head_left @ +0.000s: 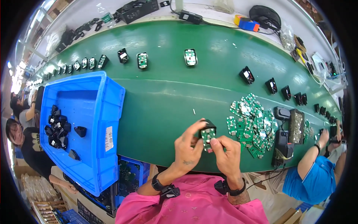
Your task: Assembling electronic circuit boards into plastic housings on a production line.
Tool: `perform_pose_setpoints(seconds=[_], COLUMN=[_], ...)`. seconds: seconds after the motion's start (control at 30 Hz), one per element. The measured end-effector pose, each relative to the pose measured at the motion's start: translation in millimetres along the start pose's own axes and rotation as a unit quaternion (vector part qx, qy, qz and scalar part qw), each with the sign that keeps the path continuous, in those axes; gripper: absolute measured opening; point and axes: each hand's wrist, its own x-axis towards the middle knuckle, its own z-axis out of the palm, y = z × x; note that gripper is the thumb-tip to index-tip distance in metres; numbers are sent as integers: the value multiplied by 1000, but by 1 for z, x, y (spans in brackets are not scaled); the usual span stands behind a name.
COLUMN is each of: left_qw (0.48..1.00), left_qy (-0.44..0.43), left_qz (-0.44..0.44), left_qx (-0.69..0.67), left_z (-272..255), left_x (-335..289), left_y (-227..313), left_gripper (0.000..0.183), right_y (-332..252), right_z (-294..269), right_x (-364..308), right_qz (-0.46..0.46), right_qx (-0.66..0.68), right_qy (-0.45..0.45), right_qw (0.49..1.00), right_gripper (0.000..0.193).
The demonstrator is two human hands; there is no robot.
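Near the front edge of the bench, my left hand (187, 148) is closed around a small black plastic housing (209, 123). A green circuit board (207, 135) lies against the housing's open face; whether it is fully seated I cannot tell. My right hand (228, 155) grips the board's lower end, its thumb on the components. A small red part shows at that end. Just right of my hands is a loose heap of green circuit boards (257, 123). Black housings with boards in them, such as one upright case (190, 57), stand in a row farther back.
A blue bin (97, 130) with black housings (57, 127) stands left on the green bench (156, 100). Dark devices (283, 143) with a cable sit beyond the board heap. Co-workers are at the far left and right. A cluttered shelf (220, 18) runs along the back.
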Motion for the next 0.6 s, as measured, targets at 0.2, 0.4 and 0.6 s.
perform_pose_setpoints(seconds=[0.2,0.4,0.6], left_qw=[983,984,987], left_qy=[-72,-36,-43], left_qz=[-103,-138,-137], left_qx=[-135,-105,-76], left_z=[-3,-5,2], left_x=[4,2,4], left_y=[7,3,6], left_gripper=[44,32,26], right_y=[0,9,1], right_z=[7,12,9], right_x=[4,4,8], right_qz=[-18,-65,79], right_qx=[-49,-172,47], right_qy=[91,67,17], right_qw=[994,981,996], right_gripper=[27,37,26])
